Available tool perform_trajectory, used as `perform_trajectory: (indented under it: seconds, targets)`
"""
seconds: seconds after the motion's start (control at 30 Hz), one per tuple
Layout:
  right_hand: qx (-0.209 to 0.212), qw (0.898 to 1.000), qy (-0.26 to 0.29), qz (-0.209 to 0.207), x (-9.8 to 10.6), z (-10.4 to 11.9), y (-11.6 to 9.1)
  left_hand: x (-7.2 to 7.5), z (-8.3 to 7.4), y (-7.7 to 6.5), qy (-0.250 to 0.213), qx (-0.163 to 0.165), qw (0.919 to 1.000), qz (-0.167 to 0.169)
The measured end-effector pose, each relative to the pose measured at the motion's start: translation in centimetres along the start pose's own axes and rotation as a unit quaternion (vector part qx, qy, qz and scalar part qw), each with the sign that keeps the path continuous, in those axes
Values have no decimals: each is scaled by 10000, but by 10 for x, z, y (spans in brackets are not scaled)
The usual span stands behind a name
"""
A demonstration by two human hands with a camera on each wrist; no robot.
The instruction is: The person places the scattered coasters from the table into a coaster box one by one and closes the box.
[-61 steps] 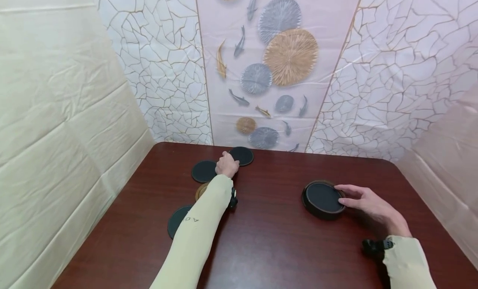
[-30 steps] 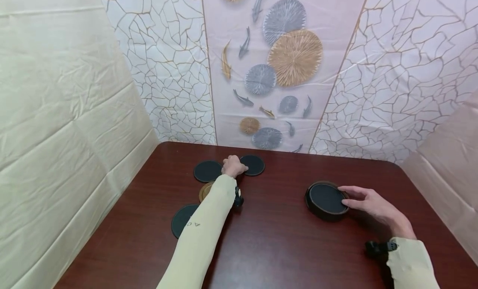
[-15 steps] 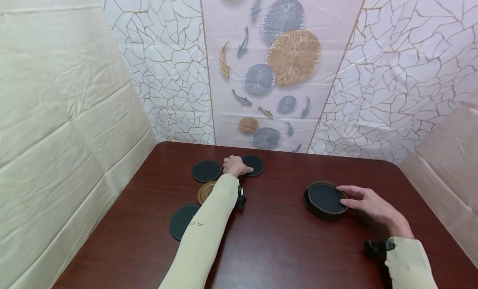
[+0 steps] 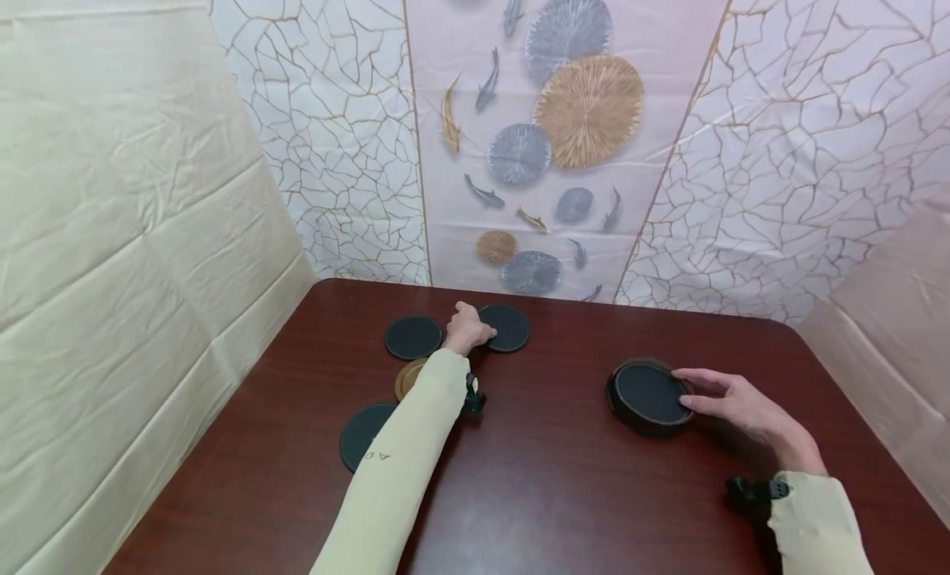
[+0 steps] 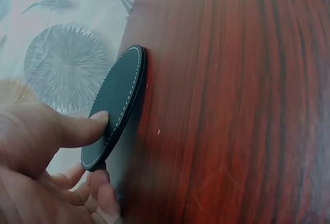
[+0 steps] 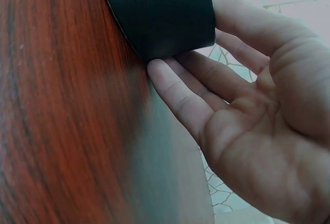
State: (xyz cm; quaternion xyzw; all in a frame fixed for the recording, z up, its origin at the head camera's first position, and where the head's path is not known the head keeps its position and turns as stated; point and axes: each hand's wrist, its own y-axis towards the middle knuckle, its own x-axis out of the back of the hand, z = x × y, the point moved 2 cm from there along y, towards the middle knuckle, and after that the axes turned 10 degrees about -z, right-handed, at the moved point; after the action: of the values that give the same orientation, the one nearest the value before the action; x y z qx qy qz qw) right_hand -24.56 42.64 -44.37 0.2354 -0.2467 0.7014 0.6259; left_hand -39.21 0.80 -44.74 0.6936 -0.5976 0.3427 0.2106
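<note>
My left hand (image 4: 469, 329) pinches a round black coaster (image 4: 506, 327) near the table's back edge. In the left wrist view its thumb lies on the stitched top (image 5: 114, 94) and fingertips sit under the rim. The coaster seems slightly raised there. At the right, my right hand (image 4: 742, 402) rests its thumb and fingertips against a thick round black coaster holder (image 4: 647, 431). Fairly straight fingers touch the holder's side wall (image 6: 165, 15) in the right wrist view. A black disc (image 4: 650, 393) lies inside the holder's rim.
Left of my left hand lies a second black coaster (image 4: 413, 337). A brown round piece (image 4: 406, 379) and another black coaster (image 4: 365, 436) are partly hidden by my left sleeve (image 4: 401, 468). Patterned cloth (image 4: 341, 162) borders the dark red table (image 4: 557, 492) behind.
My left hand and its coaster have moved a little rightward and nearer, away from the table's back edge. The right hand stays at the coaster holder, and the view has shifted slightly.
</note>
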Motion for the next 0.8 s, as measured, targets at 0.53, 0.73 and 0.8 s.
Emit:
perform_trajectory:
  seconds: [0.53,0.73,0.8]
  targets:
    - [31,10000,-14,-28,-1,-1,-1,4,16,-8,-2396,30,9681,737]
    - [-8,10000,-26,-33,-2,-1,1,-1,10,-18,-3278,229,9383,1078]
    - [-23,10000,-44,-26,-2,-1,2,-3,8,-21,-3435,243,9320,1136]
